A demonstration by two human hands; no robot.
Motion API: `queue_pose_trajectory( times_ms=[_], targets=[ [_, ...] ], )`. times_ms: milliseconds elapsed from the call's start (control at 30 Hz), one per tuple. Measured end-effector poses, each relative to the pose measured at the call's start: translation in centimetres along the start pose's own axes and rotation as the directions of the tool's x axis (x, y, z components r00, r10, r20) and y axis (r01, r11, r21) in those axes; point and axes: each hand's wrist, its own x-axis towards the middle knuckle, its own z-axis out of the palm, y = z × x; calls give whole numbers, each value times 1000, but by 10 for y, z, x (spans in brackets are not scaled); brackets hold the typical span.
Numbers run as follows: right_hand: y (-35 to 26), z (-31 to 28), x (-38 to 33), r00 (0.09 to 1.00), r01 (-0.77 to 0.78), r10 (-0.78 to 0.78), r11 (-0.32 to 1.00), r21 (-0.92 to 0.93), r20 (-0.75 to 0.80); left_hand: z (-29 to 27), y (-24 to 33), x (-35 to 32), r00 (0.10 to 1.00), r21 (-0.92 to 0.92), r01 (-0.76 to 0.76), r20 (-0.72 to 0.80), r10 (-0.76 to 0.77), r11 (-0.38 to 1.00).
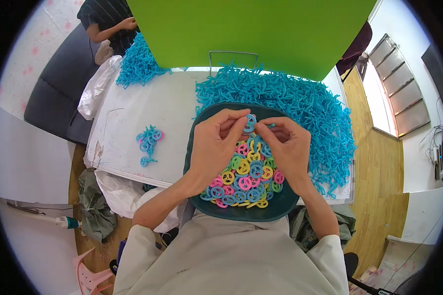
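Note:
Above a dark green basin [221,212], both my hands meet at fingertip height. My left hand [211,147] is closed, pinching a small blue plastic wheel [250,122] between thumb and fingers. My right hand [289,150] is closed beside it, its thumb and index finger gripping a small blue plastic stick [270,125]. The stick is mostly hidden by the fingers, and I cannot tell whether it is joined to the wheel. Below, the basin holds a heap of small spoked wheels [244,183] in pink, yellow, green and blue.
A large pile of blue plastic sticks [285,98] covers the white table's right side. Another pile [138,64] lies far left. Several wheel-and-stick pieces [150,140] lie left of the basin. A green panel [251,34] stands behind; a person [110,27] works beyond it.

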Motion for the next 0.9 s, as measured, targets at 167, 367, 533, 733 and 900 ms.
queue_pose_trajectory(
  times_ms=[167, 367, 533, 733, 900],
  targets=[
    [2, -9, 4, 977, 184, -177, 982, -51, 117, -8, -7, 6, 993, -57, -65, 96, 71, 996],
    [0, -23, 6, 885, 339, -325, 941, 16, 333, -19, -5, 14, 938, -241, 299, 254, -238, 923],
    [18, -23, 17, 796, 554, -520, 832, -28, 310, -28, -28, 30, 956, 278, -14, 285, -69, 961],
    [22, -19, 11, 967, 168, -190, 977, 133, 173, -35, -57, 31, 903, 790, -429, 379, 201, 438],
    [27, -21, 11, 973, 158, -171, 983, 93, 156, -24, -58, 45, 873, 756, -471, 472, 120, 455]
  ],
)
